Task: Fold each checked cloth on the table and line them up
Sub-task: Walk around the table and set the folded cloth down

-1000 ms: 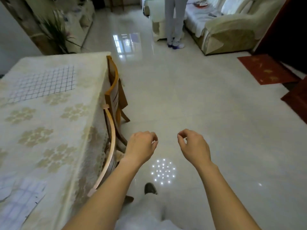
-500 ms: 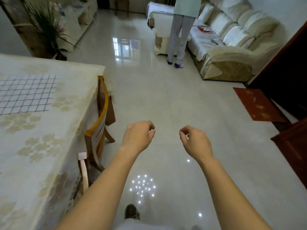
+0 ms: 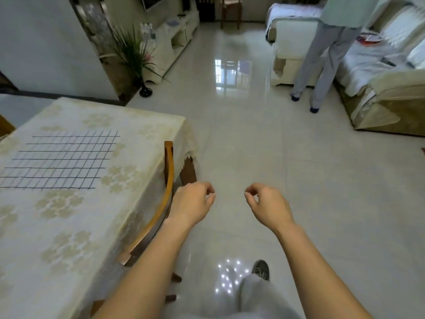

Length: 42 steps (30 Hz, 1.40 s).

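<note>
Left hand (image 3: 193,203) and right hand (image 3: 268,204) are hovering over the floor (image 3: 253,146), fingers (image 3: 253,189) loosely curled, gripping nothing. Checked cloth (image 3: 59,161) is lying flat on the bench (image 3: 69,226), well left of the fingers. Risk: a leftward reach catching the chair (image 3: 169,180) just beside the left fingers, dragging the cloth askew.

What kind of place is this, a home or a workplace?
Most likely a home's living and dining room: a cream sofa, a cloth-covered table with a wooden chair, and a potted plant.
</note>
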Tool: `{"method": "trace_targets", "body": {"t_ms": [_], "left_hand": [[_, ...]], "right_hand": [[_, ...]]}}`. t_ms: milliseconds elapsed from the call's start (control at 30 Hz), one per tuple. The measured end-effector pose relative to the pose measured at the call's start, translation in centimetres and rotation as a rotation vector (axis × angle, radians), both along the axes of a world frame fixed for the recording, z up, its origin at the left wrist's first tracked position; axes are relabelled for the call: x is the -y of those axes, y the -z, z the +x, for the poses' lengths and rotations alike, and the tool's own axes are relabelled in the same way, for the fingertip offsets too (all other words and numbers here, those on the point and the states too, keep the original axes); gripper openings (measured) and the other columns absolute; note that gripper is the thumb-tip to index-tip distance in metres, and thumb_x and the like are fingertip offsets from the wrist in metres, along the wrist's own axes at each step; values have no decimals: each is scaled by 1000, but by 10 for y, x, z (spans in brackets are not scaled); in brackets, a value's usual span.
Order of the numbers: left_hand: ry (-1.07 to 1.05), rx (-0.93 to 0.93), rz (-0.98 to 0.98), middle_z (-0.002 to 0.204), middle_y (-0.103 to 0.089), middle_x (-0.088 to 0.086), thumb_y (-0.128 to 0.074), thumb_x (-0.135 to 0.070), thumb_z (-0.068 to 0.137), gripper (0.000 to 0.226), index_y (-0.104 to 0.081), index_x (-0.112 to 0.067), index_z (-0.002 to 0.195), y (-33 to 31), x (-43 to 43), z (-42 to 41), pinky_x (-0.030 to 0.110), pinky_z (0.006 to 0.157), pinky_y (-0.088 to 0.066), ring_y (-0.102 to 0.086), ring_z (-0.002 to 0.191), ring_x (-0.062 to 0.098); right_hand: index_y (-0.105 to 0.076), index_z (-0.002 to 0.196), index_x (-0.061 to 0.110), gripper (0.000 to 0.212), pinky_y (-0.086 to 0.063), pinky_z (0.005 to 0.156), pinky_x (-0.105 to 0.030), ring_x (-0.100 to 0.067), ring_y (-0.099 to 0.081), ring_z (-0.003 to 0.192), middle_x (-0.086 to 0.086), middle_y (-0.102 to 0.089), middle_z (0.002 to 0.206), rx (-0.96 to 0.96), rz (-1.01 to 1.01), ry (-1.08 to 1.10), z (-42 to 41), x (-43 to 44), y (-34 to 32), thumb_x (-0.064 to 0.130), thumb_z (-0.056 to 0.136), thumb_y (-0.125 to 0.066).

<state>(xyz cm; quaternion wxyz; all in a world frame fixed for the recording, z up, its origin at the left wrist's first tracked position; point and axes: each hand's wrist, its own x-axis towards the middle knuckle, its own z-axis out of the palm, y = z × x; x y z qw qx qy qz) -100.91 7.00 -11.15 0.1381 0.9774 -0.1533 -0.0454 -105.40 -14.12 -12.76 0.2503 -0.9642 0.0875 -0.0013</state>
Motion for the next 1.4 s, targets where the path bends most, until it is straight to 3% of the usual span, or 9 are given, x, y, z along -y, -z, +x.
{"method": "trace_targets", "body": {"t_ms": [333, 567, 733, 900, 1000, 1200, 1400], "left_hand": [[-201, -21, -31, 108, -72, -7, -55, -41, 100, 23, -68, -29, 114, -45, 81, 139, 33, 82, -53, -66, 99, 15], [-348, -95, 12, 105, -73, -6, -55, -43, 97, 21, -67, -31, 110, -20, 67, 214, 34, 79, -52, -67, 98, 19], [-419, -13, -88, 111, -72, -6, -55, -42, 96, 23, -67, -29, 111, -15, 59, 320, 34, 88, -50, -66, 105, 24], [-365, 61, -197, 114, -72, -7, -56, -39, 97, 23, -68, -27, 112, -39, 65, 430, 34, 90, -50, -66, 107, 21], [-364, 85, -229, 112, -72, -8, -57, -38, 97, 20, -69, -28, 109, -38, 48, 469, 35, 89, -51, -66, 104, 19], [-535, 51, -238, 108, -73, -8, -57, -38, 97, 19, -70, -27, 106, -19, -21, 493, 34, 87, -52, -67, 100, 17], [-786, 13, -227, 111, -72, -11, -54, -40, 100, 21, -68, -29, 112, -5, -72, 509, 37, 91, -52, -67, 99, 15]], "right_hand": [[-67, 107, 28, 20, -52, 81, -33, -21, -66, 99, 9, -73, 104, -1, 1, -226, 183, 77, -37, 38, 95, -54], [-67, 112, 26, 24, -50, 86, -34, -21, -64, 104, 5, -70, 113, -20, -127, -442, 293, 64, -25, 38, 97, -51], [-63, 121, 26, 28, -47, 86, -33, -20, -63, 106, 6, -68, 116, 34, -151, -450, 394, 53, -42, 37, 98, -52], [-65, 116, 26, 25, -47, 85, -32, -19, -64, 104, 8, -70, 111, 55, -218, -390, 498, 56, -71, 37, 97, -53], [-66, 114, 24, 25, -51, 81, -33, -22, -66, 98, 5, -71, 107, 86, -176, -376, 549, 36, -73, 36, 96, -54], [-61, 124, 27, 31, -40, 96, -35, -21, -61, 110, 4, -65, 120, 66, -262, -630, 599, -39, -51, 38, 98, -51], [-62, 122, 25, 30, -45, 95, -39, -22, -63, 107, 2, -67, 117, 77, -216, -847, 667, -110, -39, 38, 98, -51]]}}
